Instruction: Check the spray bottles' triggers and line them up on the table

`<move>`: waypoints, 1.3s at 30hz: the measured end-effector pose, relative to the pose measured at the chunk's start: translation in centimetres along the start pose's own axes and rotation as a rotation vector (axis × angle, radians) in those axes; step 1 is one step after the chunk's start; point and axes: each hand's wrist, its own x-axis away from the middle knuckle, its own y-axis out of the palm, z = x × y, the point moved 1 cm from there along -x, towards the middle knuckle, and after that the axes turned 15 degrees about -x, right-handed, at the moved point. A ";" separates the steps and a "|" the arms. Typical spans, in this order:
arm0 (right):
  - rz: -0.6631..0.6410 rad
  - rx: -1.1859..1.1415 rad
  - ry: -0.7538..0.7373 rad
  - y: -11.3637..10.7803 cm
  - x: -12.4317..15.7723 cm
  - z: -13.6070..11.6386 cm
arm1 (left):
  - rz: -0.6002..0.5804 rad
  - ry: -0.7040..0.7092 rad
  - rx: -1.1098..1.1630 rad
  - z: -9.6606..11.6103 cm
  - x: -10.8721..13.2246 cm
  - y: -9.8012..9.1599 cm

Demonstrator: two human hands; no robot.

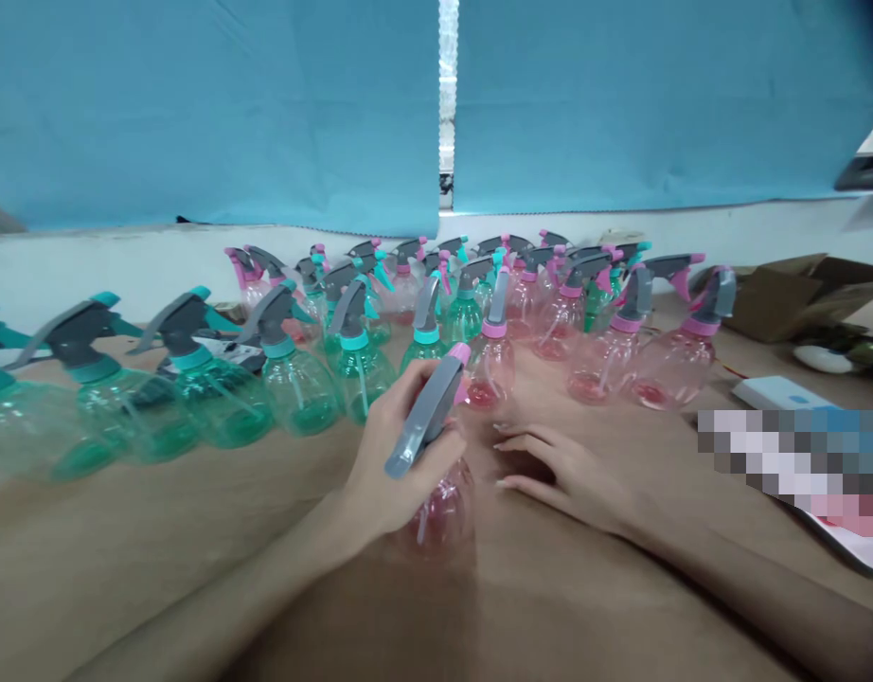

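Observation:
My left hand (400, 455) is wrapped round the neck of a pink spray bottle (440, 516) with a grey trigger head and pink nozzle. That bottle stands close to me on the brown table (323, 587). Just to its right, my right hand (561, 469) is held low over the table, fingers apart and slightly curled, holding nothing. Beyond both hands is another pink spray bottle (488, 379). A green spray bottle (362, 374) with a turquoise collar stands past the left hand, one of several in a row.
Several green bottles (223, 403) line the left side; pink bottles (670, 365) stand to the right, with a mixed cluster behind. A cardboard box (781, 298), a white box (784, 393) and a partly blurred flat item (845, 540) lie at right. Blue cloth (216, 114) hangs behind.

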 end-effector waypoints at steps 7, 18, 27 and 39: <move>-0.052 0.046 0.036 0.5 0.4 0.0 | 0.022 0.003 -0.034 0.0 -0.1 0.1; -0.074 0.035 0.061 0.1 0.5 -0.3 | 0.034 0.005 -0.014 0.2 -0.1 0.1; -0.104 0.038 0.078 0.1 0.5 -0.2 | 0.041 0.048 -0.018 0.2 -0.1 0.1; -0.118 0.033 0.079 0.0 0.6 0.0 | 0.039 0.037 -0.052 -0.4 0.1 0.3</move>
